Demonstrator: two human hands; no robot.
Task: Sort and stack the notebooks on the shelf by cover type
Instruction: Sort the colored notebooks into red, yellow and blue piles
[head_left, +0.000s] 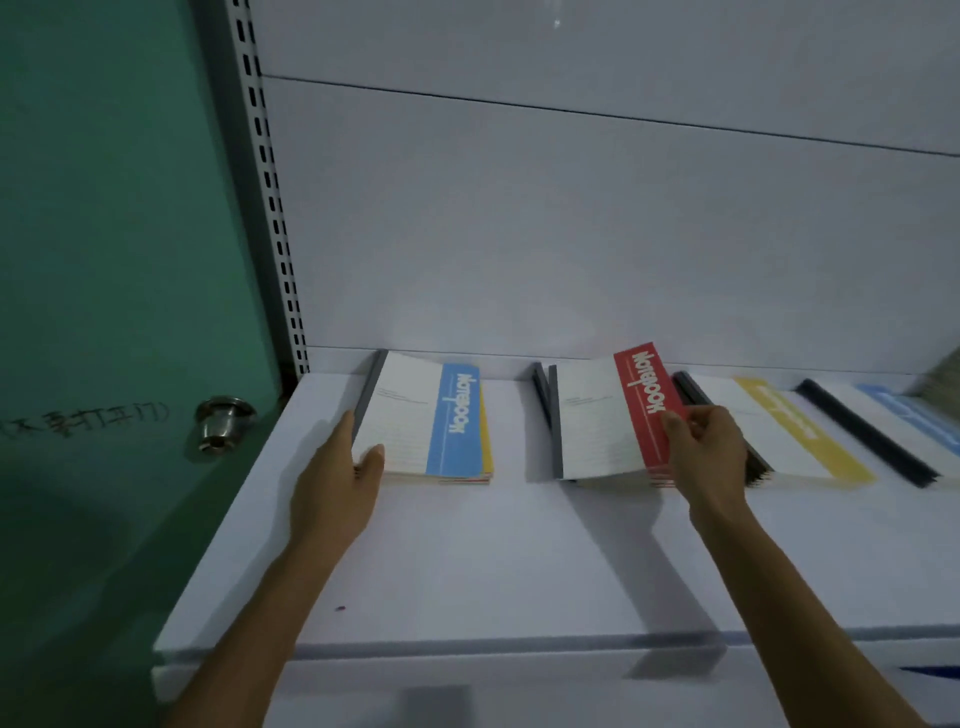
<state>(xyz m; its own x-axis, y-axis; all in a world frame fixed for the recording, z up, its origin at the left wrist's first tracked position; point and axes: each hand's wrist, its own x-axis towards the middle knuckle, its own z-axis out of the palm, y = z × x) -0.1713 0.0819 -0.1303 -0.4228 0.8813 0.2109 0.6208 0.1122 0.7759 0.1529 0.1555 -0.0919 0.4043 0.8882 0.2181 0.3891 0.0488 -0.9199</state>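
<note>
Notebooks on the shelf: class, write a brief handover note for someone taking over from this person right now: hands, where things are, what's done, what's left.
Left hand: grips the near left corner of the blue-topped stack, thumb on its cover.
Right hand: fingers pinch the right edge of the red-band notebook, which tops the middle stack.
Further right on the shelf: a yellow-topped stack, then a blue-band notebook cut off by the frame.
Done: notebooks lie in separate piles.
Left: the blue-topped stack shows a yellow band beneath, so sorting looks unfinished.
</note>
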